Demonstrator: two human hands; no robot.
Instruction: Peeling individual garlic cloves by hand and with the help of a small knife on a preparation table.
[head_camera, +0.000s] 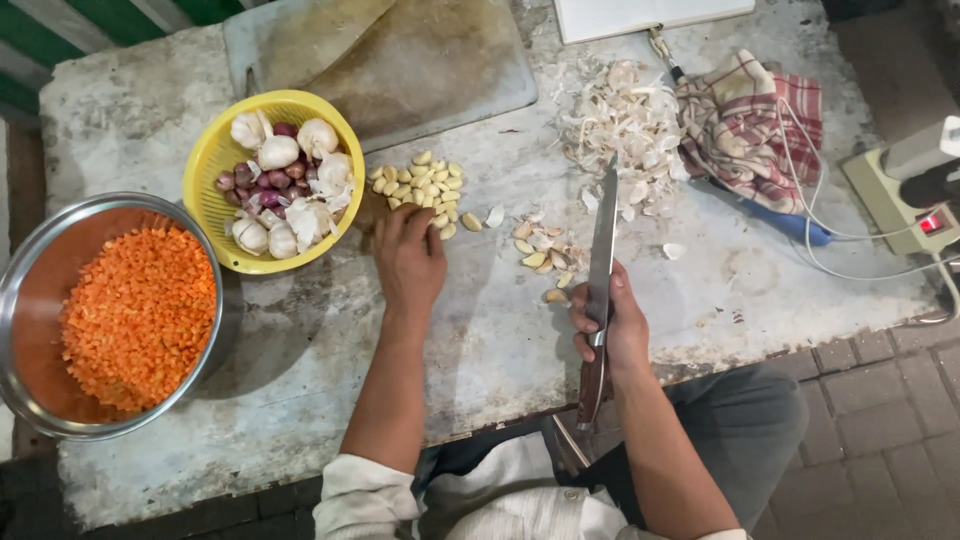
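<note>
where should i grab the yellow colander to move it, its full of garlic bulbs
Take the yellow colander by its rim at the near edge, coming from the person's side with both hands. The far rim sits against the cutting board and the left against the steel bowl; the heaped garlic bulbs leave only the rim bare.

two bare forearms reach forward from rolled white sleeves, one hand flat and one clenched.

the left hand (408, 262) lies palm down with the wrist straight, fingers (392, 222) pointing away from the body and held close together, the forearm running almost straight up from the elbow. the right hand (608, 325) sits nearer the body, curled into a tight fist with the knuckles turned left and the thumb pressed along the top, its forearm angling in from the lower right. the two hands are well apart.
</note>
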